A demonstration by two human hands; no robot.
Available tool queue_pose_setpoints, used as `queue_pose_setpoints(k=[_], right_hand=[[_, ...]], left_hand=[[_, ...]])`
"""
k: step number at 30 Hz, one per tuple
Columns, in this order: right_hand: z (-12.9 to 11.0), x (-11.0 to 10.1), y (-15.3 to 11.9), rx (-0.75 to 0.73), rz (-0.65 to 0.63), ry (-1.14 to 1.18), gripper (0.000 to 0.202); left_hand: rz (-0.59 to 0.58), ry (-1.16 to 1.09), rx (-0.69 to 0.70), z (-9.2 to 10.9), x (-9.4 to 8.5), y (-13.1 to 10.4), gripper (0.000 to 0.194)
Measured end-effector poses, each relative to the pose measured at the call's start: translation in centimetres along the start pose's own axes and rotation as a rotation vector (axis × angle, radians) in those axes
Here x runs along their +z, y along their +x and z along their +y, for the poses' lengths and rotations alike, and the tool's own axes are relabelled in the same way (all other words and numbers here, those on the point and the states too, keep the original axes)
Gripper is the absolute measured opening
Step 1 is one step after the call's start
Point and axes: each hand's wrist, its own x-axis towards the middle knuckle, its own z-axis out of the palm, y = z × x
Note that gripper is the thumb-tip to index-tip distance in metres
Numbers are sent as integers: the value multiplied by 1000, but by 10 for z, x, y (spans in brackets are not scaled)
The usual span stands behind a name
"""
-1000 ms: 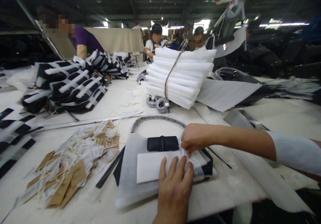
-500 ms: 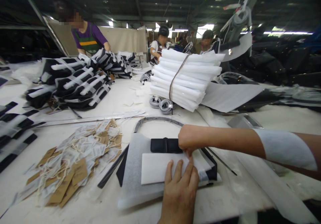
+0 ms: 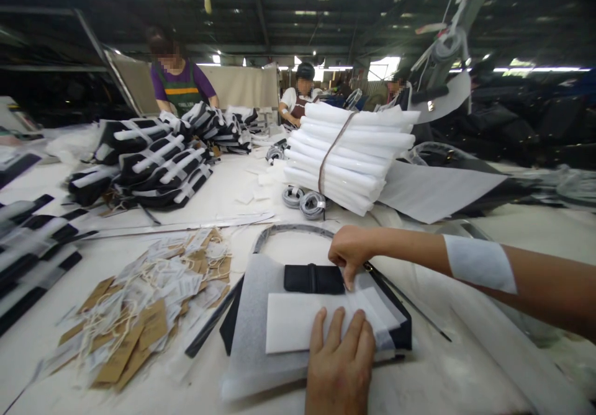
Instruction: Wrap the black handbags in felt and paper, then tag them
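Observation:
A black handbag (image 3: 401, 328) lies flat, partly covered by thin white tissue paper (image 3: 256, 285). Its arched handle (image 3: 298, 230), in clear wrap, points away from me. On the tissue are a small black flap or wallet-like piece (image 3: 298, 278) with a centre strap and a folded white foam sheet (image 3: 286, 325). My left hand (image 3: 339, 359) rests palm down on the foam sheet, fingers stretched out. Reaching in from the right, my right hand (image 3: 351, 250) has curled fingers and its thumb pointing down beside the black piece's right end; whether it pinches anything is hidden.
Brown and white tags with strings (image 3: 135, 322) are heaped at the left. Wrapped black bags (image 3: 158, 160) are piled behind them. A tied stack of white sheets (image 3: 349, 154) and coiled straps (image 3: 311, 204) stand beyond the handbag. Co-workers (image 3: 184, 86) are across the table.
My right hand has lifted slightly and drawn back from the left fingertips, its thumb now apart from them. My left hand stays on the foam sheet. The camera view has shifted a little.

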Motion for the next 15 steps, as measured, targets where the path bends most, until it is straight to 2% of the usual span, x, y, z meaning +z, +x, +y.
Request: queue_pose_setpoints(k=[6, 10, 15], right_hand=[[16, 9, 14, 90, -143, 356, 51], [26, 17, 24, 90, -226, 471, 50], [36, 20, 32, 135, -241, 554, 49]], left_hand=[[27, 14, 6, -1, 6, -2, 30], [44, 26, 21, -2, 7, -3, 32], [60, 33, 31, -2, 6, -1, 31]])
